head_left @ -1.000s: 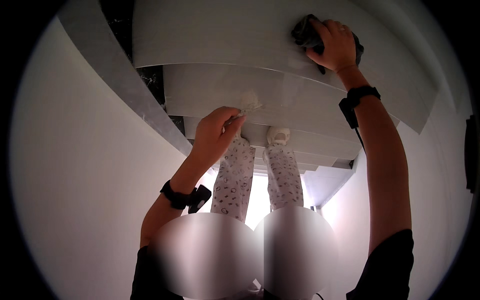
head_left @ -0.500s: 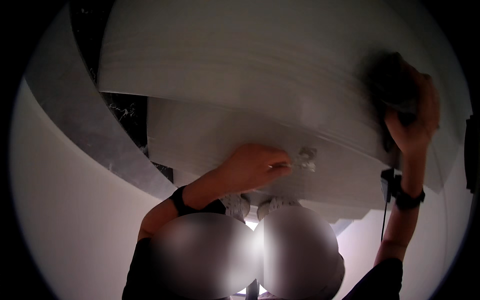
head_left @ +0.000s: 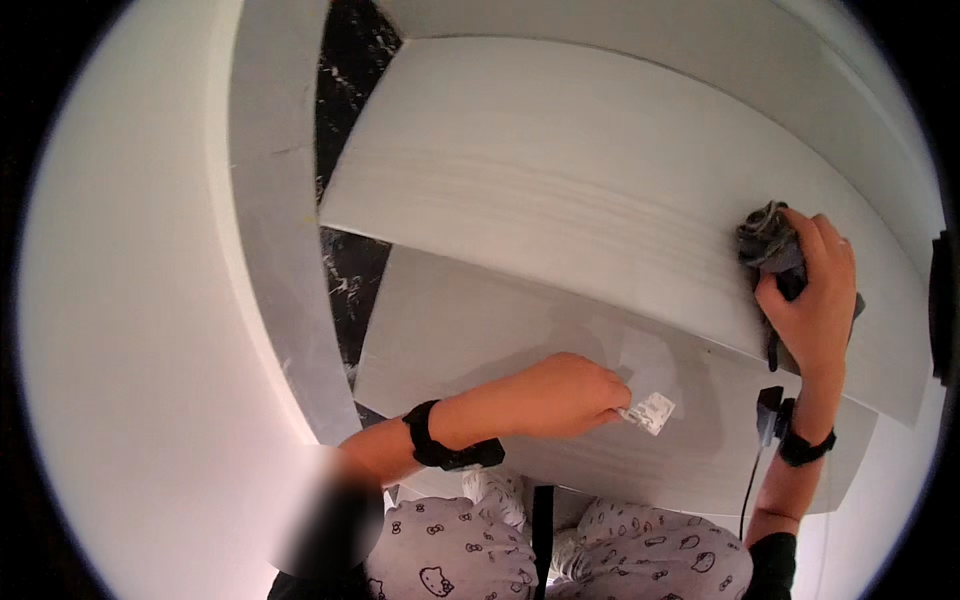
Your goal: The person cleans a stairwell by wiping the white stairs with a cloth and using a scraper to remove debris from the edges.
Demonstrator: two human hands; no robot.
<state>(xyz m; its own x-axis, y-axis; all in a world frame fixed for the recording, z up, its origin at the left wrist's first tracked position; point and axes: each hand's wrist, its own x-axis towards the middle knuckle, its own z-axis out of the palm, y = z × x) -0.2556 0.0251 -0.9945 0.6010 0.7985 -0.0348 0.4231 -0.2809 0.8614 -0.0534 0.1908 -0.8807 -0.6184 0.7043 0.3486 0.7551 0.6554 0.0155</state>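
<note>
A rumpled dark grey cloth (head_left: 768, 237) lies on the right end of a pale stair tread (head_left: 560, 150). My right hand (head_left: 822, 290) is closed around it, thumb on the near side and fingers over the far side. Lower and further left, my left hand (head_left: 575, 393) pinches one corner of a small, flat, whitish piece with a printed pattern (head_left: 654, 413). It looks like a little packet or a scrap of paper; I cannot tell which. The left hand is above the lower tread (head_left: 460, 310), where its shadow falls.
A grey stone border (head_left: 275, 200) and black marbled risers (head_left: 350, 280) run along the left, beside a white wall (head_left: 130, 300). Black straps with small devices circle both wrists, and a thin cable (head_left: 750, 490) hangs by the right one. My patterned trouser legs (head_left: 440, 550) are below.
The picture is brighter and the view has shifted, showing more of the upper stair. My right hand and the cloth appear lower in view; my left hand with the whitish piece appears lower and further right.
</note>
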